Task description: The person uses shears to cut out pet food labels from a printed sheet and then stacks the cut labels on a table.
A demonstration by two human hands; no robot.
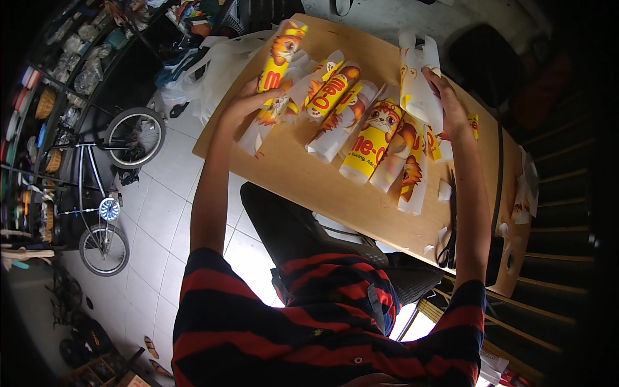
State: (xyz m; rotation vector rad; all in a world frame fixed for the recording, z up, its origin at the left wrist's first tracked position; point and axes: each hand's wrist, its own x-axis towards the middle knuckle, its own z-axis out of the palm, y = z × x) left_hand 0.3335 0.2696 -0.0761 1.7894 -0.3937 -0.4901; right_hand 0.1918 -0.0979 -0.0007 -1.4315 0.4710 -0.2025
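Note:
At the far left of the table, my left hand is closed round the lower end of a rolled printed sheet, yellow with an orange cartoon cat. My right hand, at the far right, grips a curled white sheet whose printed side partly shows. Between my hands several more rolled sheets lie side by side, among them a yellow cat-printed roll in the middle and a smaller roll farther back. Black-handled scissors rest beside my right forearm, partly hidden by it.
The wooden table carries white paper scraps on its right side. A white plastic bag is beyond its left edge. On the tiled floor to the left stands a small bicycle, near loaded shelves.

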